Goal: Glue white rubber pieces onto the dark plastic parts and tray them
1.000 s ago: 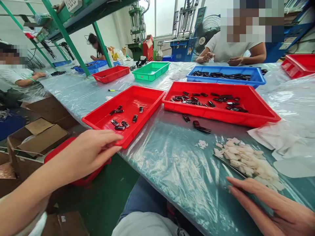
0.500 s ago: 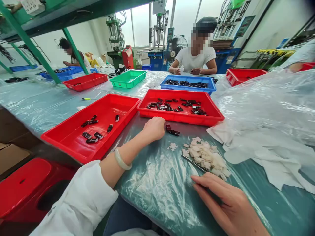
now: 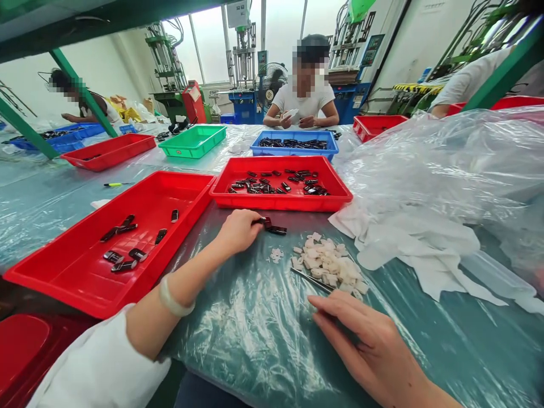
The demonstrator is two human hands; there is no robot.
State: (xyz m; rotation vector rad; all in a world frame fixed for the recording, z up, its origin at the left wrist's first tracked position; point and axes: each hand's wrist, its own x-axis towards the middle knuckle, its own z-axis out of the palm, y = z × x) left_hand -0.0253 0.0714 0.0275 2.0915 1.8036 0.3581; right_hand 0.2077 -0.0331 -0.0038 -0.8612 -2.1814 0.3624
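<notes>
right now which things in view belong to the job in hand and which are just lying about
Probably the job:
black pieces at the left hand
near left red tray
near right red tray
off-white pieces
slim dark tool

Probably just lying about:
yellow-handled item
green tray
clear plastic sheeting

The head view looks forward and down across the table (image 3: 242,328). It sits close to the work: a sleeve (image 3: 102,362) is cut off at lower left, the right hand (image 3: 365,340) looms at lower right, and the left hand (image 3: 238,231) lies near centre. Farther off it reaches a co-worker (image 3: 302,102) at upper centre and windows (image 3: 283,39) along the top.
</notes>
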